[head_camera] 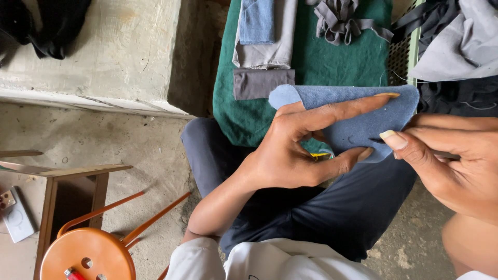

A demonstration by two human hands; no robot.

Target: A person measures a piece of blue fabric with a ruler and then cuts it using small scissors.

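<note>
The left hand (295, 150) is gripping a blue piece of cloth (358, 116) just right of the picture's centre. Its long fingers are lying stretched along the cloth's top face, pointing toward three o'clock, while the thumb is pressing in from below, so the cloth is pinched between them. A small yellow thing (320, 154) is showing in the gap between thumb and fingers; what it is cannot be told.

The right hand (451, 161) is coming in from four o'clock. Its fingers are curled and closing on the cloth's right edge, with the thumb tip touching the cloth just beside the left thumb.

The cloth is being held above the person's lap, over dark blue trousers (332, 207). At twelve o'clock from it, a green cloth (332, 62) is lying spread out, carrying a grey folded piece (262, 83) close to the blue cloth's left end, a grey and light-blue stack (264, 31) above that, and a tangle of grey strips (342, 21).

At two o'clock, grey and black fabric (461, 46) is piled up. At eight o'clock, well apart from the hands, an orange stool (88, 254) is standing on the concrete floor (104, 140) beside a wooden frame (72, 176). At ten o'clock, a black garment (46, 26) is lying on a concrete step (114, 57).
</note>
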